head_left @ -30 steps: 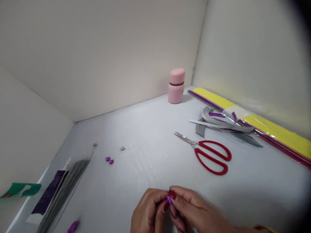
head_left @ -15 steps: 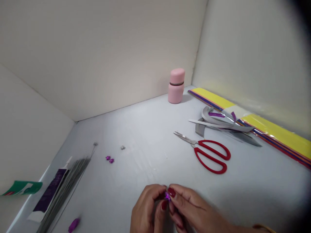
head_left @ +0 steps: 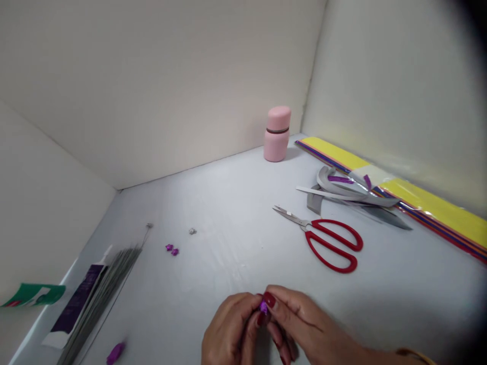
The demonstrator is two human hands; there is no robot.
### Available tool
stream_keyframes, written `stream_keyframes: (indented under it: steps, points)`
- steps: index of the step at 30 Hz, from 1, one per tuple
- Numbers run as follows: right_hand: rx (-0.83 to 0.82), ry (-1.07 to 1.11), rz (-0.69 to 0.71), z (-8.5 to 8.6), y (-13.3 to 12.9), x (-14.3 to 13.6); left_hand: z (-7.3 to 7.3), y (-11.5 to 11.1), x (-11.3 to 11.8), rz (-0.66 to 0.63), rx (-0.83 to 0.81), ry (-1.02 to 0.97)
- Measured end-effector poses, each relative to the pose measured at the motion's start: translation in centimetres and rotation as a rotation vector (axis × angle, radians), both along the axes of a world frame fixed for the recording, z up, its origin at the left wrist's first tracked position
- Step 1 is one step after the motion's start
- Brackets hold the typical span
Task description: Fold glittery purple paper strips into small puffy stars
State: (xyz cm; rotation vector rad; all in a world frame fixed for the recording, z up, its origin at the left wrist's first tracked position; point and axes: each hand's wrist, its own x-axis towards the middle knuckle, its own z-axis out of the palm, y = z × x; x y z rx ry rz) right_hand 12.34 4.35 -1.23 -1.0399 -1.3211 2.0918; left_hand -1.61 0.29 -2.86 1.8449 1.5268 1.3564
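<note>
A tiny shiny purple star [head_left: 264,307] is pinched between my two hands at the bottom centre of the head view. My left hand [head_left: 231,324] closes thumb and forefinger on its left side. From the other side my right hand [head_left: 300,324] grips it with thumb and forefinger, its lower fingers curled underneath. The fingertips cover much of the star. Two more purple stars [head_left: 172,250] lie together on the table to the left, with a small silver star [head_left: 192,231] beyond them. Red-handled scissors [head_left: 335,243] rest with blades partly apart beyond my right hand.
Several grey wires [head_left: 102,299] lie beside a purple-and-white tube [head_left: 78,304] at the left. A purple piece [head_left: 115,353] sits at the lower left. A pink flask [head_left: 277,134] stands at the back, near grey strips [head_left: 342,192] and a pack of coloured paper [head_left: 429,205].
Both hands still hold the star, with only slight finger shifts. The right hand's lower fingers have moved a little downward, and slightly more of the purple shows.
</note>
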Motion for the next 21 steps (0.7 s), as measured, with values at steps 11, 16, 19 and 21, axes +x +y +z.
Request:
stream_keyframes:
  steps: [11,16,19,21]
  points:
    - [0.273,-0.202,-0.006,1.6,-0.5,-0.1,-0.7,-0.4,1.2,0.098,0.238,0.110]
    - [0.209,-0.152,-0.030,1.4,-0.8,-0.2,0.1,-0.2,1.0,0.078,0.136,0.090]
    - [0.046,-0.058,-0.022,0.9,-0.6,-0.2,0.4,-0.1,0.4,0.006,-0.041,0.087]
    - [-0.048,-0.027,-0.027,0.6,-0.5,-0.3,0.5,0.0,0.1,-0.011,-0.074,0.083]
